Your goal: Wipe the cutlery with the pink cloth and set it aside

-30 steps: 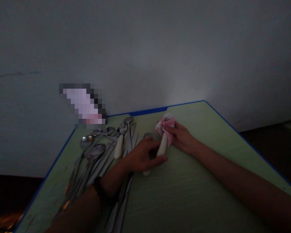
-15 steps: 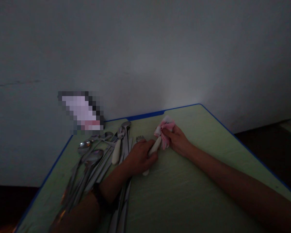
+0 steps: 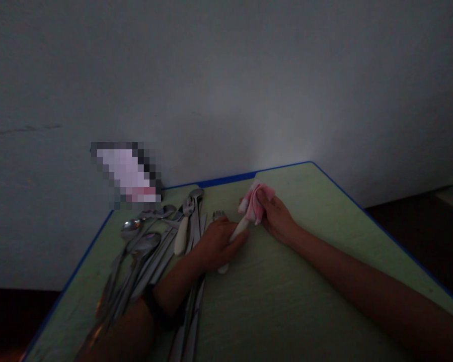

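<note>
My left hand [image 3: 216, 245] is closed round the white handle of a utensil [image 3: 237, 232] that lies slanted on the green table [image 3: 317, 281]. My right hand [image 3: 277, 217] grips a bunched pink cloth [image 3: 255, 200] wrapped over the utensil's far end, so that end is hidden. Both hands rest low on the table near its far edge.
Several metal spoons and knives [image 3: 147, 256] lie in a heap at the left, one with a white handle [image 3: 180, 240]. A fork head [image 3: 219, 215] shows behind my left hand. The table has a blue rim [image 3: 226, 178] against a grey wall. A blurred patch [image 3: 126, 173] sits at the far left corner.
My left hand has closed tighter on the white handle and drawn it slightly left and nearer. The pink cloth has slid further along the utensil's far end.
</note>
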A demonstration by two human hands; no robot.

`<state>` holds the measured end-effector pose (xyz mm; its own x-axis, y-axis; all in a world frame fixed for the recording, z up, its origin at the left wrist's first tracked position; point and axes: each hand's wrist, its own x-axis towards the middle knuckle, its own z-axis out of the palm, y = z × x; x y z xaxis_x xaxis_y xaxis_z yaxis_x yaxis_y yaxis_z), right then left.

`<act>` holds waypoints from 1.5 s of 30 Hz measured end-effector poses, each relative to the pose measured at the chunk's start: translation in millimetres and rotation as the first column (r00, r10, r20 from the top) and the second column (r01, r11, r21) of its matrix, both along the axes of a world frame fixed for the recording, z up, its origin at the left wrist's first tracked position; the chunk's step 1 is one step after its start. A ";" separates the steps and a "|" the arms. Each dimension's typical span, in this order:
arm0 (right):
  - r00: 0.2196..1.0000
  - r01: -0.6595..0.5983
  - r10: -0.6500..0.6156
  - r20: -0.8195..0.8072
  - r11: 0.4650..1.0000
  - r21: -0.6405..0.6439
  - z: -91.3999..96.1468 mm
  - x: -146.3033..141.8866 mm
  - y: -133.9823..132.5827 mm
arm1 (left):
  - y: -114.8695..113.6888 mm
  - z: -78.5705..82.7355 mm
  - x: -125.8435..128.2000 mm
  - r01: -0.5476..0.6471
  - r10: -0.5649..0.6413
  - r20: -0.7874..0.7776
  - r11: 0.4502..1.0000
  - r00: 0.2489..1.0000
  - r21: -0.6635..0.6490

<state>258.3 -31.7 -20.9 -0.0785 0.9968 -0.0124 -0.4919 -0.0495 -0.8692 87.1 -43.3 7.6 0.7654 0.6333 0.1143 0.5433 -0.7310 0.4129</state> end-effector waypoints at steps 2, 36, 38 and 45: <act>1.000 -0.006 0.007 -0.002 0.999 0.051 -1.1 0.7 -1.0 | 0.4 -0.1 -0.8 -0.011 0.011 0.012 1.000 1.000 -0.012; 0.983 -0.066 0.058 -0.175 0.997 -0.037 2.7 1.5 0.6 | -3.6 -0.9 -0.1 -0.057 0.059 0.037 0.997 0.998 -0.051; 0.976 -0.035 0.025 -0.216 0.999 -0.042 1.7 2.4 2.4 | -4.3 -1.7 -0.8 -0.081 0.087 0.070 0.994 0.994 -0.077; 0.946 -0.056 0.035 -0.324 0.997 -0.054 5.8 3.9 5.9 | -3.8 -6.0 1.6 -0.140 0.144 0.108 0.989 0.984 -0.043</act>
